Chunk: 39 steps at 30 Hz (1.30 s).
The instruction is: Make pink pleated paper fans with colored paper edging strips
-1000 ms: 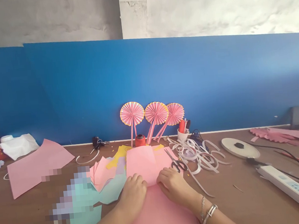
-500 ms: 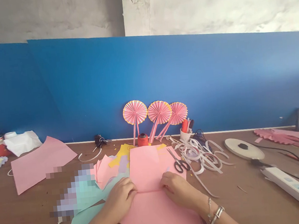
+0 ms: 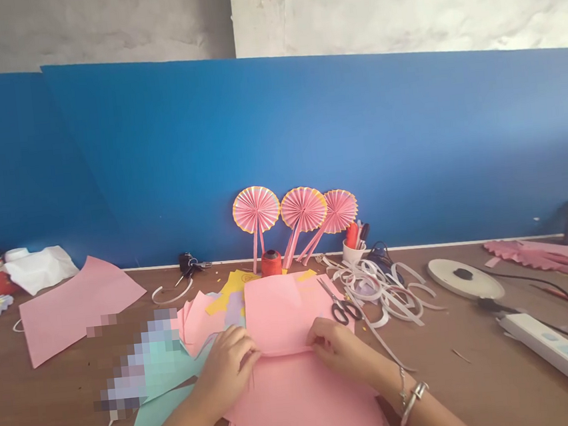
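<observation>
A sheet of pink paper (image 3: 276, 314) lies in front of me with a fold across its near edge. My left hand (image 3: 234, 358) pinches the left end of that edge between thumb and fingers. At the right end, my right hand (image 3: 338, 350) pinches the same edge, with two bracelets on its wrist. Beneath and nearer to me is a stack of pink paper (image 3: 307, 405). Black-handled scissors (image 3: 342, 309) rest on pink paper just beyond my right hand. Blue-green paper (image 3: 169, 405) and other coloured pieces lie beside my left hand.
Three pleated paper fans (image 3: 302, 210) lean against the blue partition (image 3: 182, 149), near a red spool (image 3: 271, 263). Curled white strips (image 3: 382, 290), a pen cup (image 3: 353, 252), a round white disc (image 3: 464, 279) and a power strip (image 3: 561, 350) occupy the right. A pink sheet (image 3: 80, 309) lies left.
Both hands have moved slightly away from me with the paper's near edge, which now looks a little raised. My right thumb and fingers have shifted on it. The view has tipped down slightly.
</observation>
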### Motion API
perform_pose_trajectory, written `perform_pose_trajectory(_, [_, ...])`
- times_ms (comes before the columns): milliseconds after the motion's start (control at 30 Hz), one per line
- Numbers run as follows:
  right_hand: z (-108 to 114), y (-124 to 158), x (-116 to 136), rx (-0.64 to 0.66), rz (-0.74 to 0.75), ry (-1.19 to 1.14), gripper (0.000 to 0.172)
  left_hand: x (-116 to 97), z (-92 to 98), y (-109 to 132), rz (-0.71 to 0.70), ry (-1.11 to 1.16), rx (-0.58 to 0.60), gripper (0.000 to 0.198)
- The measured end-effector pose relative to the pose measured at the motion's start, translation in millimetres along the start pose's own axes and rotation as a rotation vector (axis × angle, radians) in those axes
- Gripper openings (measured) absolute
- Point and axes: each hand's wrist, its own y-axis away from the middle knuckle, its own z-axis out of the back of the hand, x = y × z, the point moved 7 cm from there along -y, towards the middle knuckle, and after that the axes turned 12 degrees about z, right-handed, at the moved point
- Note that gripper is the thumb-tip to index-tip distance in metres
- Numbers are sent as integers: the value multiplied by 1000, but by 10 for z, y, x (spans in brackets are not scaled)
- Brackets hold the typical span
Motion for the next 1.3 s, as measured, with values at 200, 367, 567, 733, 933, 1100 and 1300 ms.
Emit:
perform_pose_trajectory(200, [-37, 15, -8, 49, -15, -10, 26, 95, -85, -4, 102, 44, 138, 20])
perform_pose_trajectory(367, [-44, 12, -44, 63, -34, -68, 29, 227, -112, -23, 214, 92, 166, 17])
perform_pose_trajectory(567, [-47, -1, -53, 45, -83, -48, 27, 233, -134, -34, 230, 82, 151, 18])
perform_pose_trajectory(733, [-51, 4, -92, 8, -143, -54, 26, 231, -112, -40, 210, 51, 93, 14])
perform_pose_trajectory(933, [-37, 6, -86, -28, -139, -65, 26, -8, -105, 32, -53, -53, 57, 51])
perform_pose_trajectory(1100, [-37, 4, -95, -32, -137, -53, 25, -213, -237, 129, -201, -239, 139, 45])
perform_pose_trajectory(1300, [-36, -5, -117, -49, -164, -70, 20, -217, -298, 124, -226, -310, 150, 35])
